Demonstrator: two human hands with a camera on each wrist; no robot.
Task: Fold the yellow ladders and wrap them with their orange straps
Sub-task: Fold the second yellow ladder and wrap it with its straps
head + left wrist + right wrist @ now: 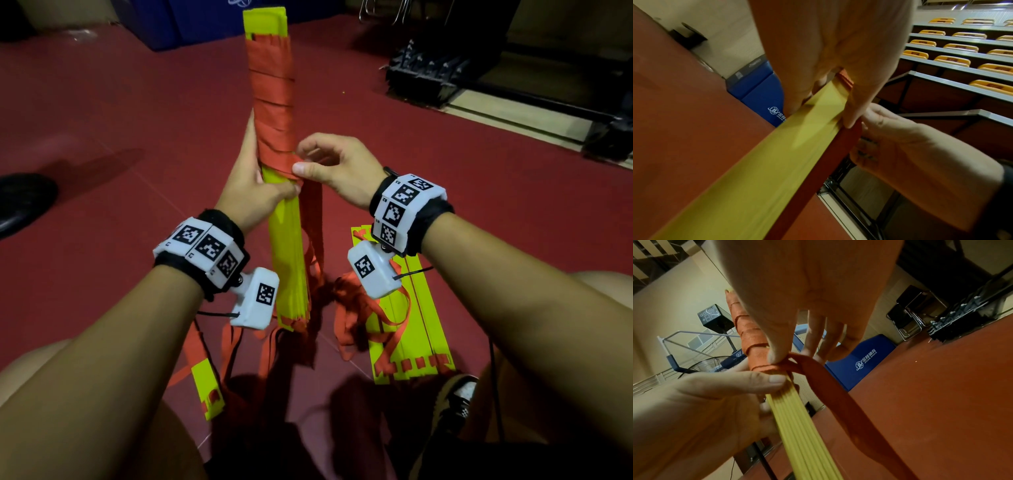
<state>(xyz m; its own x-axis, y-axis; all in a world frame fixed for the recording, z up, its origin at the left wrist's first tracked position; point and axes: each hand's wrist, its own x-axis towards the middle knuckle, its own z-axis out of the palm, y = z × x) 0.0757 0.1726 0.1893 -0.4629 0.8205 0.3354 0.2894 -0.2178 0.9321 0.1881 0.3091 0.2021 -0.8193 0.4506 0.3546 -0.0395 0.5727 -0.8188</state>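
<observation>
While my left hand (251,185) wraps its grip round the folded bundle of flat yellow plastic ladder rungs (291,260), held upright off the red floor (102,113), my right hand (334,168) pinches the soft orange webbing strap (274,102) at the lowest turn. The slats look light, stiff and slick; the limp strap should loosen unless kept taut. A second flat yellow ladder stack (416,329) lies at five o'clock.

- Head view looked down and forward over both forearms at the floor (102,102).
- Each wrist view looked close along its palm; all shared the bundle (274,102).
</observation>
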